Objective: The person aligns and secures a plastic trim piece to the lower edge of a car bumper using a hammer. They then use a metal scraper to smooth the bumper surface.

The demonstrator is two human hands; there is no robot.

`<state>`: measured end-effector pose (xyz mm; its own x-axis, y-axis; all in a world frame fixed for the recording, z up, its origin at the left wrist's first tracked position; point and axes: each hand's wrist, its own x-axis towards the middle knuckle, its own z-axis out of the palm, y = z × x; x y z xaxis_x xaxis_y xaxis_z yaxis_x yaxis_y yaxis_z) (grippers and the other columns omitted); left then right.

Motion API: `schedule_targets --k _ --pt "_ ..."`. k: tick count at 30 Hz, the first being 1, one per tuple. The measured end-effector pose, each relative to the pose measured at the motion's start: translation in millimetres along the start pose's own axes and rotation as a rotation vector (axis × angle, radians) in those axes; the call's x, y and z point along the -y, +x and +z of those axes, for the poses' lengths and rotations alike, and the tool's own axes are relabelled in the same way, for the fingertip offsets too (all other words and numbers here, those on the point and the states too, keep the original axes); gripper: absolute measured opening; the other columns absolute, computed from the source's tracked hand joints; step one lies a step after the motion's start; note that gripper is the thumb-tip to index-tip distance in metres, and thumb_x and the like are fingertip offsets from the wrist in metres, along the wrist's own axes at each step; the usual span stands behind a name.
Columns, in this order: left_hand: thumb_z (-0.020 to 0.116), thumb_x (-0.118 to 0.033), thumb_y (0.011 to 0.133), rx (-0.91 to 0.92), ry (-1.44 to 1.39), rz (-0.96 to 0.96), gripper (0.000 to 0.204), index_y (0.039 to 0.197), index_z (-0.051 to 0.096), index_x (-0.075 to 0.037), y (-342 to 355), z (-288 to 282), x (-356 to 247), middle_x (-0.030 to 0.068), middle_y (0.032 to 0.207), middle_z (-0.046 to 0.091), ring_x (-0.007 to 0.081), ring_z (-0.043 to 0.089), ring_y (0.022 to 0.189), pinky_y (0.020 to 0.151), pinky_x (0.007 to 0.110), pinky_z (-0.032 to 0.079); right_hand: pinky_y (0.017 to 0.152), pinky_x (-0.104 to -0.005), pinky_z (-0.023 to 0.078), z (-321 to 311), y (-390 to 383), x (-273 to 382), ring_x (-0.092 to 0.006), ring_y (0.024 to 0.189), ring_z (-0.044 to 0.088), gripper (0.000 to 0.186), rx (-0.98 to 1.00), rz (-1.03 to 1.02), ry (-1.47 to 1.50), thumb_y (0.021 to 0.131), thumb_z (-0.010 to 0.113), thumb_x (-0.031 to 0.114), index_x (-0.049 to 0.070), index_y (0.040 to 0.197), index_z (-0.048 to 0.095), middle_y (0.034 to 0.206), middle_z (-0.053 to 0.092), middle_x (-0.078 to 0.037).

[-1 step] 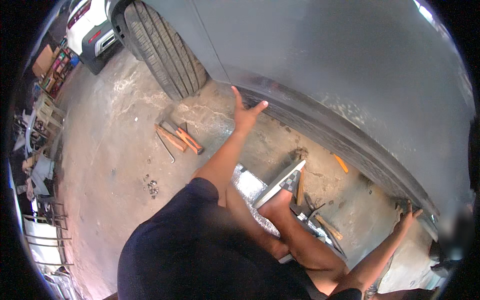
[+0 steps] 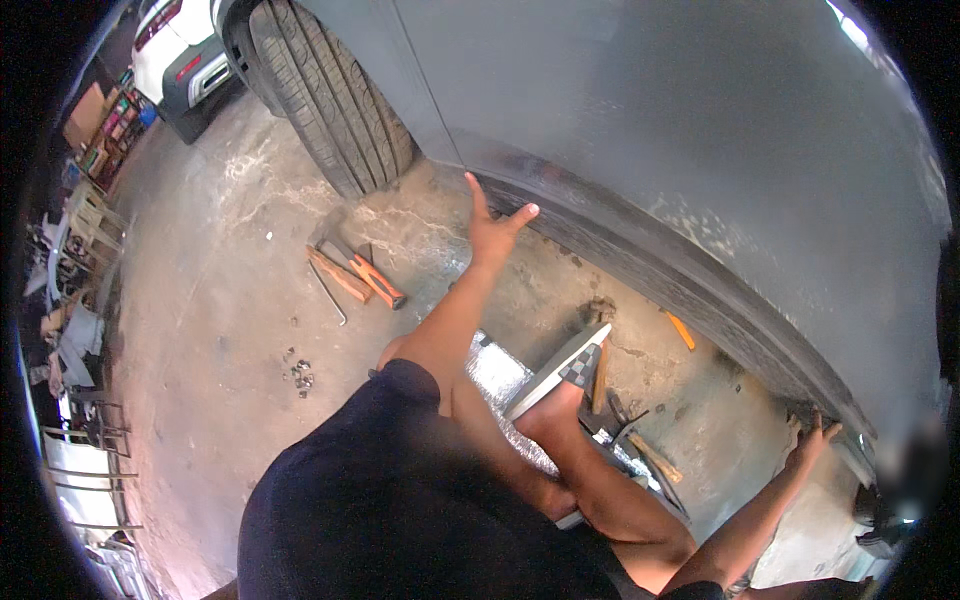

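Note:
My left hand is open, thumb and fingers spread, against the lower sill of a grey car body, just right of the tyre. My right hand is open at the right end of the sill, fingertips at its underside, partly hidden. My foot in a checkered slip-on shoe rests over a silver foil mat beside wooden-handled tools. An orange-handled tool lies under the sill.
On the concrete floor lie orange-handled pliers, a wooden piece, a metal bar and small metal bits. A white vehicle stands at top left. Chairs, shelving and clutter line the left edge.

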<state>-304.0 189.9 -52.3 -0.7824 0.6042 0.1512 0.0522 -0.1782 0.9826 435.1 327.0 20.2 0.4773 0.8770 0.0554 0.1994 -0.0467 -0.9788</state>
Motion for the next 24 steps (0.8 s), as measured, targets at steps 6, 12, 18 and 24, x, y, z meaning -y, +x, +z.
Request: schedule_targets --k 6,12,18,24 --pt "0.098 -0.039 0.074 -0.030 -0.078 0.050 0.143 0.172 -0.003 -0.012 -1 22 4 0.0280 0.172 0.019 0.0419 0.026 0.158 0.128 0.051 0.027 0.120 -0.0590 0.034 -21 -1 16 -0.0335 0.158 0.031 0.103 0.096 -0.017 -0.174 0.093 0.077 0.030 0.011 0.172 0.013 0.178 0.015 -0.012" --pt "0.099 -0.036 0.072 -0.065 0.117 0.133 0.142 0.173 0.002 -0.013 -3 13 9 0.0364 0.162 0.030 0.0454 0.038 0.147 0.122 0.052 0.034 0.126 -0.0440 0.031 90 -94 28 -0.0363 0.154 0.038 0.090 0.202 -0.214 -0.224 0.096 0.074 0.019 0.006 0.170 0.024 0.170 0.035 -0.020" --pt "0.099 -0.032 0.073 -0.070 0.016 0.040 0.143 0.172 -0.002 -0.012 -8 14 -9 0.0358 0.167 0.021 0.0457 0.029 0.154 0.125 0.051 0.032 0.126 -0.0410 0.030 222 -199 11 -0.0345 0.151 0.040 0.094 -0.107 -0.197 0.265 0.091 0.078 0.000 -0.006 0.165 0.020 0.169 0.034 -0.023" --pt "0.097 -0.031 0.075 -0.009 -0.086 0.057 0.143 0.169 -0.006 -0.002 -3 12 13 0.0300 0.175 0.008 0.0382 0.010 0.163 0.132 0.046 0.015 0.117 -0.0750 0.035 193 -182 1 -0.0576 0.154 0.019 0.103 0.234 0.474 0.875 0.090 0.078 0.051 0.017 0.167 0.018 0.170 0.007 -0.030"
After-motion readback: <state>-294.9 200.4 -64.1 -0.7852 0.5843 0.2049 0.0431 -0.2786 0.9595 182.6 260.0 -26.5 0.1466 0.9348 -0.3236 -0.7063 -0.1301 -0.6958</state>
